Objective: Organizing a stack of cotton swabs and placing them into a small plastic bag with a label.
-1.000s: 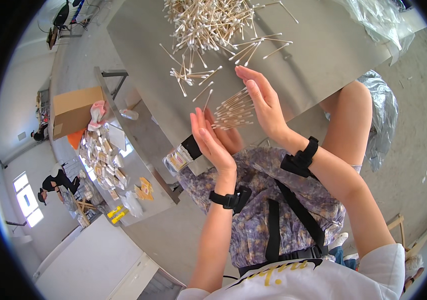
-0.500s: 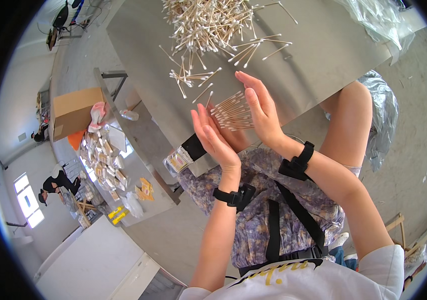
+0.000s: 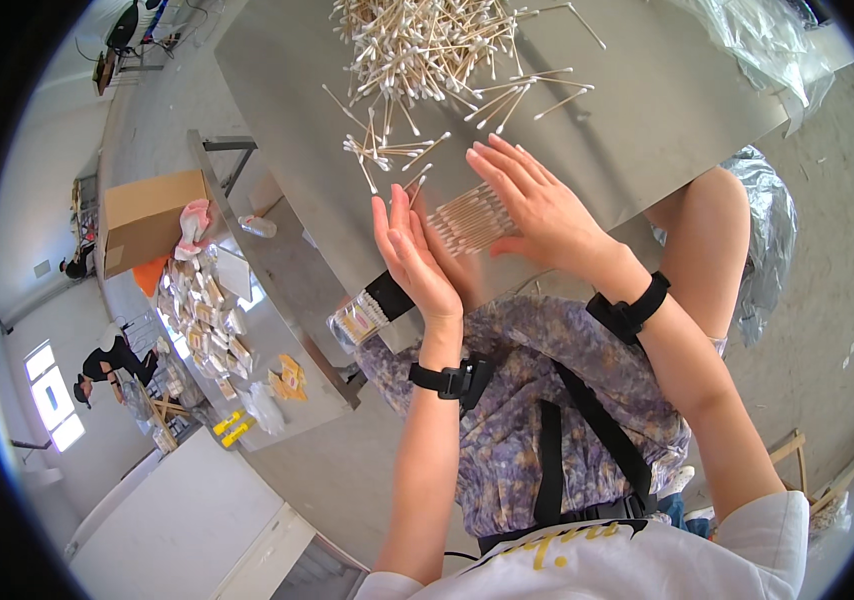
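A bundle of cotton swabs (image 3: 469, 217) lies between the two hands at the near edge of the grey bench (image 3: 647, 110), the sticks roughly parallel and running left to right. The left hand (image 3: 415, 262) stands on edge with its fingers straight and together, palm facing the left ends of the sticks. The right hand (image 3: 539, 205) is flat and open too, fingers extended, laid over and against the right side of the bundle. Neither hand is curled around anything; both press with open palms.

The swabs look very light, thin wooden sticks with soft white tips. Singly they would likely bend or snap under a hard squeeze, and loose they roll and slide apart easily. As a bundle they seem best held across the middle of the sticks, with the ends tapped level against a palm, and gripped just firmly enough that none slip out.

Farther back on the bench sits a large loose heap of swabs (image 3: 417, 45), with a few strays (image 3: 382, 150) between it and the hands. A clear plastic bag (image 3: 747, 40) lies at the far right.
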Available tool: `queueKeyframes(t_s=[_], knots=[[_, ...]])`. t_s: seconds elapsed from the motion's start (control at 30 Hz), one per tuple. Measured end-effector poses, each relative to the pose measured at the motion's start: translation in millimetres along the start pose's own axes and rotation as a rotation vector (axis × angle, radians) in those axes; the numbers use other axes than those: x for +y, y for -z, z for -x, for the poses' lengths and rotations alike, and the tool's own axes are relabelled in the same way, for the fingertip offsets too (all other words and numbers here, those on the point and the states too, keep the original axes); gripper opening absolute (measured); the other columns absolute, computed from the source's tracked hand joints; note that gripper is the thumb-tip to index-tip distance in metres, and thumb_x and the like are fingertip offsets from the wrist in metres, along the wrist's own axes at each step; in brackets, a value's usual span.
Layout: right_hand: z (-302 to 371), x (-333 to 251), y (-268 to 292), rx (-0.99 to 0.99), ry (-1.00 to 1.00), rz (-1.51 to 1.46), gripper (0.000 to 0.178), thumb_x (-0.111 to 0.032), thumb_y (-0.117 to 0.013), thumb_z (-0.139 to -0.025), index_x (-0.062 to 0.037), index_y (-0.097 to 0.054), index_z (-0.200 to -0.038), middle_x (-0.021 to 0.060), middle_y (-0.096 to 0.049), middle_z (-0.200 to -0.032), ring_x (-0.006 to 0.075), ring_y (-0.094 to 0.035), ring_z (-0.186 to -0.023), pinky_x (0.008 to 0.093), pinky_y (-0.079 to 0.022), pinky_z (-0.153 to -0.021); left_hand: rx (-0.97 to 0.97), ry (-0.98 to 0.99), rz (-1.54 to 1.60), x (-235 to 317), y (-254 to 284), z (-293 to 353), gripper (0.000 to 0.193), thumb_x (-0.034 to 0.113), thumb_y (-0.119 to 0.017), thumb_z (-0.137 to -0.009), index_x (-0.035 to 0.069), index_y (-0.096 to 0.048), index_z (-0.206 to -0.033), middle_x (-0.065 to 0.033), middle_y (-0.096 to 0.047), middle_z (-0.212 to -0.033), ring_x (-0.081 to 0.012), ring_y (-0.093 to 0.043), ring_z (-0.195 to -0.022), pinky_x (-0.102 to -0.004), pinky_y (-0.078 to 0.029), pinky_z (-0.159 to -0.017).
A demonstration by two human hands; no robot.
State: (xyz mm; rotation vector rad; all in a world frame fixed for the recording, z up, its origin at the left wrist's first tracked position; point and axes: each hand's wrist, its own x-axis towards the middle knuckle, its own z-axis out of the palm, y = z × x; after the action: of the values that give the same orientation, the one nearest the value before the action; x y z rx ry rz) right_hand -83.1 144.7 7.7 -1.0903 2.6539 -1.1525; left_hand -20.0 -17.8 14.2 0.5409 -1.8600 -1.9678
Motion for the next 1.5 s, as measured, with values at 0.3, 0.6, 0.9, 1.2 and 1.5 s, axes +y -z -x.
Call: queueKeyframes(t_s=[0.3,0.6,0.9,1.2,1.5], knots=[[-12,-10,-20,0.357,-0.294,-0.911,0.067,-0.032,-0.064,-0.097,-0.0003,-0.034,-0.149,0.0166,-0.042,-0.150,0.0290,-0.034,-0.145,0.0404,-0.029,-0.119,0.066,-0.011,0.100,-2,-19,14,0.071,0.049,-0.035,-0.106,-0.001,-0.019,-0.154,-0.0233,-0.029,-0.158,-0.0308,-0.027,-0.148,-0.0444,-0.018,-0.122],[-20,-8,-26,0.418,-0.309,-1.186,0.054,-0.033,-0.043,-0.107,-0.0005,-0.034,-0.149,0.0163,-0.043,-0.150,0.0241,-0.035,-0.144,0.0383,-0.028,-0.118,0.122,-0.004,0.092,1,-20,11,0.073,0.049,-0.034,-0.106,-0.003,-0.018,-0.154,-0.0219,-0.028,-0.158,-0.0308,-0.024,-0.149,-0.0448,-0.017,-0.123],[-20,-16,-31,0.319,-0.328,-1.267,0.059,-0.042,-0.039,-0.107,-0.0018,-0.033,-0.150,0.0154,-0.043,-0.150,0.0248,-0.036,-0.143,0.0381,-0.028,-0.117,0.086,-0.012,0.121,-2,-23,12,0.072,0.049,-0.031,-0.106,-0.002,-0.018,-0.154,-0.0194,-0.029,-0.159,-0.0330,-0.025,-0.147,-0.0455,-0.018,-0.122],[-15,-22,-29,0.238,-0.330,-1.248,0.062,-0.047,-0.033,-0.107,-0.0036,-0.031,-0.152,0.0149,-0.041,-0.152,0.0242,-0.032,-0.146,0.0394,-0.022,-0.122,-0.018,-0.066,-0.132,-2,-16,12,0.069,0.046,-0.032,-0.107,-0.003,-0.021,-0.154,-0.0216,-0.029,-0.158,-0.0353,-0.024,-0.148,-0.0468,-0.020,-0.121],[-19,-4,-7,0.407,-0.339,-1.256,0.054,-0.040,-0.041,-0.108,-0.0019,-0.039,-0.146,0.0139,-0.051,-0.143,0.0215,-0.042,-0.138,0.0350,-0.032,-0.114,-0.449,-0.487,-1.354,-16,-3,25,0.097,0.059,-0.052,-0.094,-0.010,-0.017,-0.153,-0.0322,-0.018,-0.159,-0.0447,-0.013,-0.150,-0.0544,-0.015,-0.121]])
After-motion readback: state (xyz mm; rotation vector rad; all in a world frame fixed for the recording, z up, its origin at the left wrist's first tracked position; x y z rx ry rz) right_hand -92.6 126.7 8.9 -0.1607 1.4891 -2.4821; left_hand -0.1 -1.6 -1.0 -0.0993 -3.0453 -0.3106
